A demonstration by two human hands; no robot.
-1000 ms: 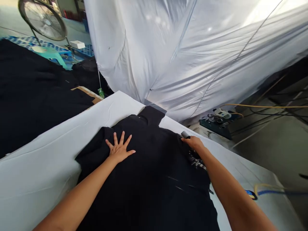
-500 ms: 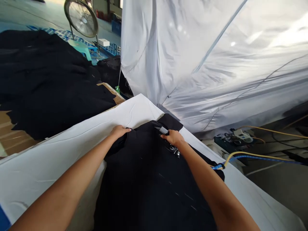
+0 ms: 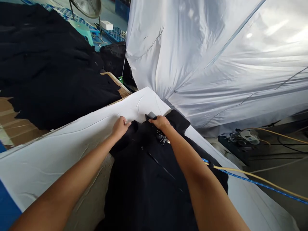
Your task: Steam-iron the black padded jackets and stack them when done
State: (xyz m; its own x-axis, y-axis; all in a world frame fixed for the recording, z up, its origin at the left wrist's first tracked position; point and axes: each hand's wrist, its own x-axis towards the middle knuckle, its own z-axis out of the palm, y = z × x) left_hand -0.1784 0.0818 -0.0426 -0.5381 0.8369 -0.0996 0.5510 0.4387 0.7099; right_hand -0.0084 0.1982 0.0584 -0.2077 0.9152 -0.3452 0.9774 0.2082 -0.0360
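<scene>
There is one camera, and it is on the person's head. It looks forward and down at a big white table (image 3: pixel 79 134), with one corner pointing away. The black cloth (image 3: pixel 149 189) is close, at the bottom. The left hand (image 3: pixel 120 127) and right hand (image 3: pixel 161 122) are near the middle, a bit farther off. Behind the table, a big white sheet (image 3: pixel 192 57) goes up past the top. The fan (image 3: pixel 89 7) is far away, top left, partly cut off.

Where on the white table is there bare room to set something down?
Bare white table shows between the left forearm and the cardboard, and at the far corner between the left hand and the sheet. It is crowded at the right hand: tool and black cloth there, cords beside the right forearm.
</scene>
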